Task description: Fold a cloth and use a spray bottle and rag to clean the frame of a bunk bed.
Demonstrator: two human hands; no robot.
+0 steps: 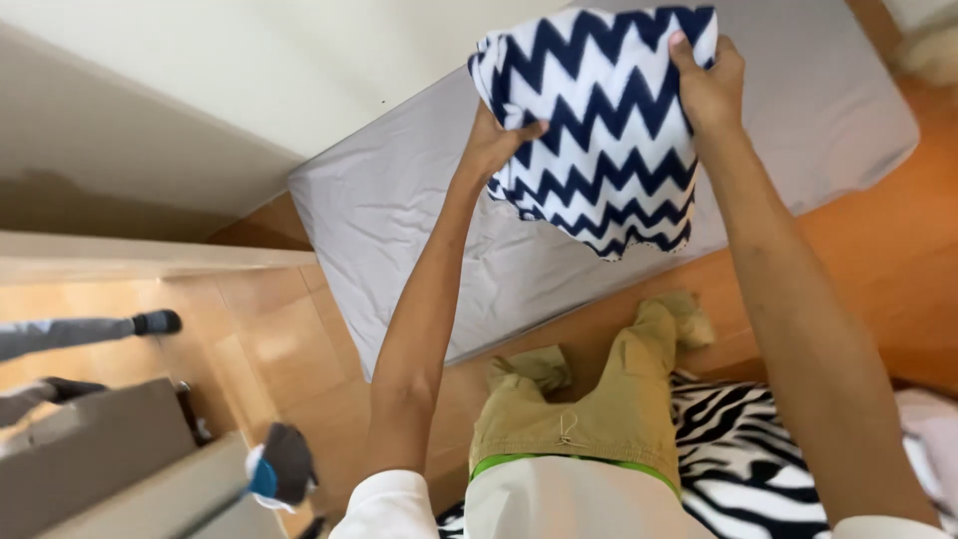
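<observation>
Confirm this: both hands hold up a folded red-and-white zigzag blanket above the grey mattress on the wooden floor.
One detail is off: the colour. In the head view the zigzag blanket is navy blue and white, not red and white. The rest stands: the left hand and right hand both grip it, held up over the grey mattress on the wooden floor.
</observation>
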